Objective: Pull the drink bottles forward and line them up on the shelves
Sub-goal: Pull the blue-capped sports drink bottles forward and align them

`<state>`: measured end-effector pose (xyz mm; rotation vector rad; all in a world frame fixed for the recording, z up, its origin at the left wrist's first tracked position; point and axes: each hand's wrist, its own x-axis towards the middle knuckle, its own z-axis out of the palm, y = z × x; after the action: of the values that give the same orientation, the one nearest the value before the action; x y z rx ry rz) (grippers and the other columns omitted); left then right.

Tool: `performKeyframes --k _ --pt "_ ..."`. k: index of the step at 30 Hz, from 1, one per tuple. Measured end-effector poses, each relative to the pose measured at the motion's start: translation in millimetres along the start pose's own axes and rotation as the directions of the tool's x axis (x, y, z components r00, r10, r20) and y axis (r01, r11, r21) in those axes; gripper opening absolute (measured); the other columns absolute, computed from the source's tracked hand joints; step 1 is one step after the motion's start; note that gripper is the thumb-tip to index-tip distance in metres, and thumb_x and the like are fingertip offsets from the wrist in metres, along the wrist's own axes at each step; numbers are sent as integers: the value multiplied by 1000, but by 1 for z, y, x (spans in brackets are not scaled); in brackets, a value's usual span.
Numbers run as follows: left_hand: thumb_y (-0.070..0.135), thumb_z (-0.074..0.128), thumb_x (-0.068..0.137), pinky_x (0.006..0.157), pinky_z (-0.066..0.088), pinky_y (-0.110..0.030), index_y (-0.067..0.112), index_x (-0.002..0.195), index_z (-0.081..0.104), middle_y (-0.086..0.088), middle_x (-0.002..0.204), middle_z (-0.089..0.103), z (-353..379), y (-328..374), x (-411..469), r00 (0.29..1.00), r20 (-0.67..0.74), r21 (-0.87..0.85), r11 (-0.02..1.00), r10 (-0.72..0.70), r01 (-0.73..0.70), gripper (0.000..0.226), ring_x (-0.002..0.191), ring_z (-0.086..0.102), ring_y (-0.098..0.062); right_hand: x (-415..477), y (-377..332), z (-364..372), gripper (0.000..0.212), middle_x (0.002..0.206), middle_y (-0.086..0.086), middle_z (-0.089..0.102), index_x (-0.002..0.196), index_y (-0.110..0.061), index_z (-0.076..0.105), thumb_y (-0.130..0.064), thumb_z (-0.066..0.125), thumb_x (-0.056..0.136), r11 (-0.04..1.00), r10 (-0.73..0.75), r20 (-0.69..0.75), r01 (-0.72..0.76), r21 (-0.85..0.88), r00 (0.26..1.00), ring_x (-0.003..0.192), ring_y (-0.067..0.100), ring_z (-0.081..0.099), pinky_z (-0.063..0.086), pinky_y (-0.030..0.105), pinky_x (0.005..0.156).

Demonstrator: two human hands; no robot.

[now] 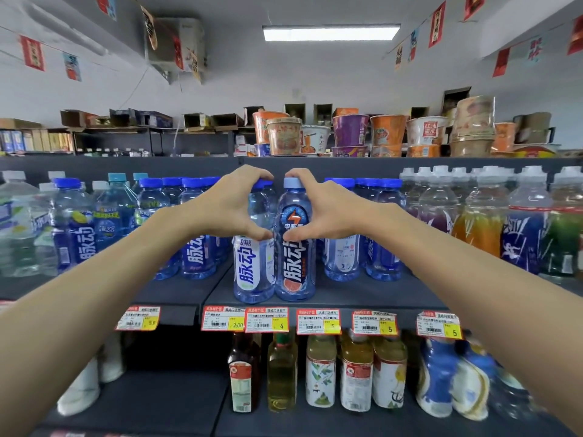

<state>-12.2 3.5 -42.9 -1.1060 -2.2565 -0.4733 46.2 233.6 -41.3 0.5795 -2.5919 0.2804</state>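
Left hand (pixel 228 206): arm stretched forward, fingers curled over the cap, thumb on the shoulder of the white bottle (pixel 252 269), gripping it.
Right hand (pixel 323 209): mirrored pose, fingers over the cap, thumb at the label top of the dark bottle (pixel 295 272), gripping it. The thumbs nearly meet.
Middle shelf (pixel 362 293): both gripped bottles stand upright, touching side by side, near its front edge. Blue bottles (pixel 342 263) are ranked farther back on both sides.
Price tags (pixel 318 321): along the front edge.
Top shelf: noodle cups (pixel 350 129).
Lower shelf: mixed bottles (pixel 320 370), upright.
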Motion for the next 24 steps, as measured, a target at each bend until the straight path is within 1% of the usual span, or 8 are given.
performKeyframes --k 2,5,9,12,16,19,22,24 --pt "50 93 56 97 33 -17 21 148 34 4 142 42 0 1 -3 1000 -3 -4 1000 6 -6 113 124 42 -8 -2 -2 1 103 106 2 69 146 -31 19 -56 84 70 1000 6 -2 -6 -6 1000 89 21 67 57 38 81" --pt "58 93 53 108 34 -26 28 153 20 7 150 28 1 -2 -11 999 33 -43 999 30 -28 127 132 34 -6 -3 -2 1 106 108 1 70 148 -33 16 -57 84 70 1000 25 -1 -25 14 1000 90 19 68 56 35 81" --pt "62 94 48 109 34 -29 38 154 8 14 151 15 5 -12 -24 995 71 -57 996 68 -64 139 135 33 -12 -6 -2 3 117 107 -4 68 149 -39 10 -54 90 66 997 53 24 -54 52 998 85 11 67 51 23 75" --pt "60 95 47 108 37 -30 38 153 10 15 151 16 7 -15 -24 995 47 -73 994 84 -81 138 132 38 -15 -7 -2 6 120 114 2 69 149 -40 9 -50 93 64 992 71 24 -73 105 997 93 18 68 54 30 84" --pt "60 95 48 105 34 -24 35 154 11 15 151 16 11 -19 -20 994 39 -78 992 105 -102 137 129 36 -11 -5 -1 7 120 111 2 69 149 -41 8 -47 93 65 989 81 35 -85 117 996 92 17 68 54 31 83" --pt "60 94 49 106 31 -22 33 155 9 14 154 14 15 -21 -20 994 17 -99 989 108 -106 138 131 33 -7 -6 0 11 122 112 1 70 150 -42 4 -45 92 67 986 93 34 -97 133 995 94 17 69 57 38 90" --pt "62 93 51 106 28 -17 41 155 0 13 160 12 24 -24 -28 998 -41 -204 977 50 -58 141 133 27 3 -11 2 21 128 104 -13 68 153 -46 -6 -48 90 67 980 104 -17 -99 172 994 92 7 67 55 39 94" --pt "62 93 51 110 29 -23 47 154 -11 15 163 11 36 -26 -39 997 -70 -319 948 -33 9 147 139 25 3 -19 4 34 140 124 -6 66 153 -47 -18 -54 90 64 971 138 -32 -128 204 990 100 12 67 52 34 93"
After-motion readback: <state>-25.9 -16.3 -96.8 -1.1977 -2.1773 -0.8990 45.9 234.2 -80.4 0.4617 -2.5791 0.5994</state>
